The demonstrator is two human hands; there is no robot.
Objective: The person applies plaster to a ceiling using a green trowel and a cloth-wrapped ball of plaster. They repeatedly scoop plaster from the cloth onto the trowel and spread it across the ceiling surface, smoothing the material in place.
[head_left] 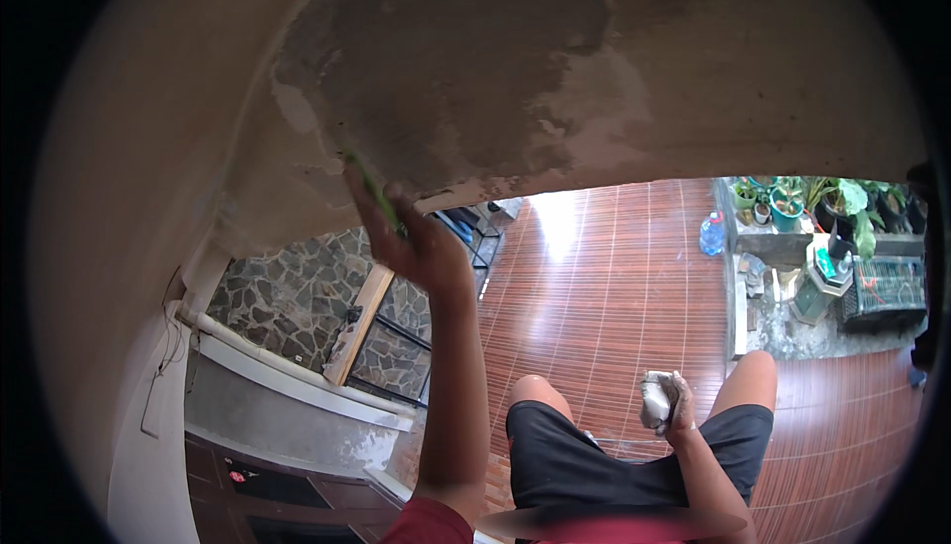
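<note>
My left hand [418, 247] is raised to a plastered overhead surface [475, 78], closed round a thin green flat tool [374, 192]. Motion smears the tool's outline, and its tip lies close to the surface. Dark grey patches and paler, rough-edged patches mark the plaster there. Low over my lap, my right hand [682, 403] is closed round a whitish lump [656, 401]. White smears show on its fingers; whether the lump is bare paste or something wrapped I cannot tell.
Red-brown striped tiles [604, 286] cover the floor below. A wooden plank [359, 324] and black metal frame [396, 331] stand left, near stone paving [297, 296]. At right are potted plants [788, 205], a blue water bottle [711, 234] and a wire cage [889, 286].
</note>
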